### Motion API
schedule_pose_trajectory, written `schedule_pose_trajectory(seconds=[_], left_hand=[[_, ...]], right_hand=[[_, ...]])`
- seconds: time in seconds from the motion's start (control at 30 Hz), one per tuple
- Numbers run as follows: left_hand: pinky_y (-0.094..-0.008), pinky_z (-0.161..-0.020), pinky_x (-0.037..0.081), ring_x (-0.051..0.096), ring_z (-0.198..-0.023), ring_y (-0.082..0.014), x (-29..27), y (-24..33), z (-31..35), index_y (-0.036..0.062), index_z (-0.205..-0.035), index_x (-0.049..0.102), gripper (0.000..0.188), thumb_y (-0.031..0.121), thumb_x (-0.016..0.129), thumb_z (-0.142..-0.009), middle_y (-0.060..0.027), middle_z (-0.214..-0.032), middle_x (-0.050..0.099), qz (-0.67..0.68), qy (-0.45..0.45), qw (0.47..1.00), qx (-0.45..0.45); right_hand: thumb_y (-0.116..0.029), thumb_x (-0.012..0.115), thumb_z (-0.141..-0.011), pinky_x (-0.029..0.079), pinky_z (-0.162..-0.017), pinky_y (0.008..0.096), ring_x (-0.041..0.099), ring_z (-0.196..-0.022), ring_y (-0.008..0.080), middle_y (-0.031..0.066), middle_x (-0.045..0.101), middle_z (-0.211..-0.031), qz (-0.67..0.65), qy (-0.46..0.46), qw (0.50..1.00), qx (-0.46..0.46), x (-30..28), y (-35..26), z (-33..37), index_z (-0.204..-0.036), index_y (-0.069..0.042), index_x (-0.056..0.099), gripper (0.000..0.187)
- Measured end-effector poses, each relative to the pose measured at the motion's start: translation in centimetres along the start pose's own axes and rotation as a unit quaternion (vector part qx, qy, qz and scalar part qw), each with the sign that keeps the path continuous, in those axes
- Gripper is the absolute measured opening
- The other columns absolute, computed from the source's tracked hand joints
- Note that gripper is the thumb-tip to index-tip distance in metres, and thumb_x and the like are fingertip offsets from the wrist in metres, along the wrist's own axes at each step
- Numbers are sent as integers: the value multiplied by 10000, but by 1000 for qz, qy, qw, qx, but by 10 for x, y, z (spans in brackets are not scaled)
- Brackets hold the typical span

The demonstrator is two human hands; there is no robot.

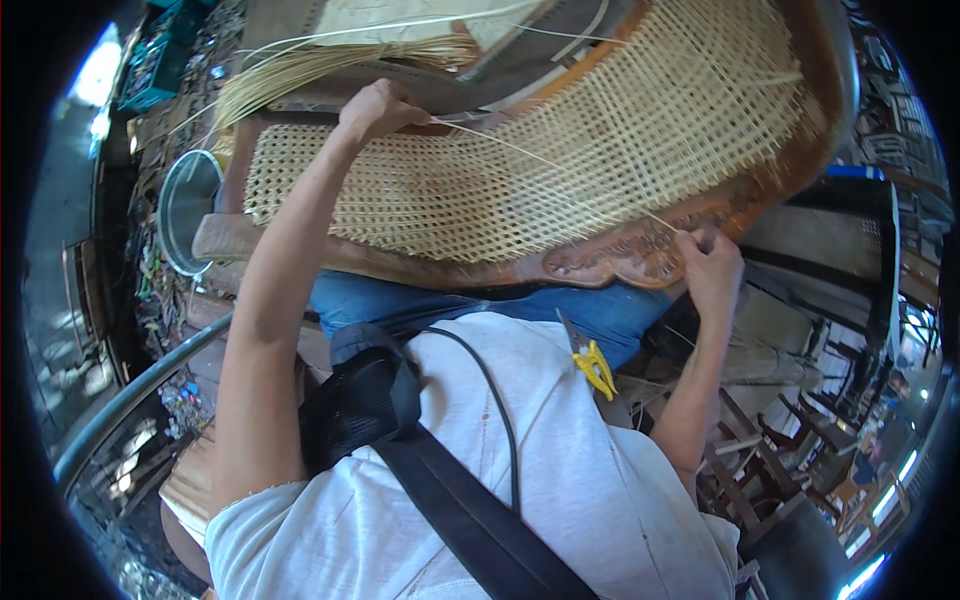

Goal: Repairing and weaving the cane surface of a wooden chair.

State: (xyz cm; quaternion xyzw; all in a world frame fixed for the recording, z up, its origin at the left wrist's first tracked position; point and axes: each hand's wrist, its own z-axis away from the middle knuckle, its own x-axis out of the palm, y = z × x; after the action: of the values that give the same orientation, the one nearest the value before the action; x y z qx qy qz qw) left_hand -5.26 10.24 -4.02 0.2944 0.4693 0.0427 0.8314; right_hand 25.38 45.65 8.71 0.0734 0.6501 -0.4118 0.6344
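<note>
Nearest to us: white shirt (560,470), black strap (450,490) across the chest, a black cable (500,420), and a yellow-handled tool (596,368) hanging at the shirt front; blue trousers (600,315) under the work. Our right hand (712,262) is closed in a pinch on one end of a thin cane strand (545,160), right at the carved wooden rail (640,250) of the chair frame. The strand runs taut and diagonal over the woven cane panel (520,170) to our left hand (378,108), which is fisted around the other end near the panel's far-left edge. Both hands gripping, neither open. Judgement on handling: the strand looks light, narrow and springy, stiff along its length but likely to kink or split if bent sharply, and smooth enough to slip through fingers, so we'd keep a fingertip pinch close to where it enters the weave and hold steady tension from the far end. The panel is an open lattice, probably fragile under point loads; we'd lean on the wood rail, not the mesh. The frame looks heavy and rigid, resting across our lap. Left of it sits a metal bucket (188,205). Further out, a bundle of loose cane strands (330,62) lies beyond the panel, with a teal crate (155,65) at the far left. More chair frames (800,440) stack at the right.
</note>
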Motion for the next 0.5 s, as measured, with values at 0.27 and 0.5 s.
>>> schedule_pose_trajectory(seconds=[0.27, 0.5], left_hand=[[-350, -738, 525, 684, -773, -227, -20, -36, 4, 51, -873, 782, 371, 375, 823, -697, -107, -803, 733, 79, -11, 997, -20], [-264, -615, 452, 553, -652, -103, -41, -45, 20, 45, -944, 771, 232, 249, 748, -836, -26, -804, 672, 156, -12, 986, -58]], right_hand=[[-178, 721, -866, 408, -459, 281, 502, -456, 89, 24, 567, -564, -73, 14, 993, 97, -19, 17, 0, -764, 5, 649, 222], [-175, 718, -874, 359, -418, 247, 446, -430, 61, -6, 524, -568, -119, 14, 988, 98, -17, 26, 7, -768, -7, 636, 215]])
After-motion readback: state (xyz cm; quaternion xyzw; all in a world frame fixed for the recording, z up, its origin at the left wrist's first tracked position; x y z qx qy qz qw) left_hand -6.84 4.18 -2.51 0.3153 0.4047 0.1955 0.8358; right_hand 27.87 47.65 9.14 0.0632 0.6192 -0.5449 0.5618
